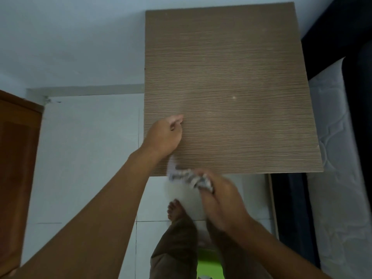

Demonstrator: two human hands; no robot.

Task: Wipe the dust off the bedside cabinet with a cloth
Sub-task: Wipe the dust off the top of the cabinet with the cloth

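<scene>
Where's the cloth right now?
The cloth is bunched in the right hand at the cabinet top's near edge, just below the left hand.

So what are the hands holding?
The right hand grips a bunched cloth by one end, at the cabinet's front edge. The left hand holds nothing.

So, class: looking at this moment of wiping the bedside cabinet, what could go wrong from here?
1. The cloth, bunched in the right hand, sits at the cabinet top's near edge, so dust may fall onto the floor and the bare foot.
2. The left hand resting on the top may leave that patch unwiped.
</scene>
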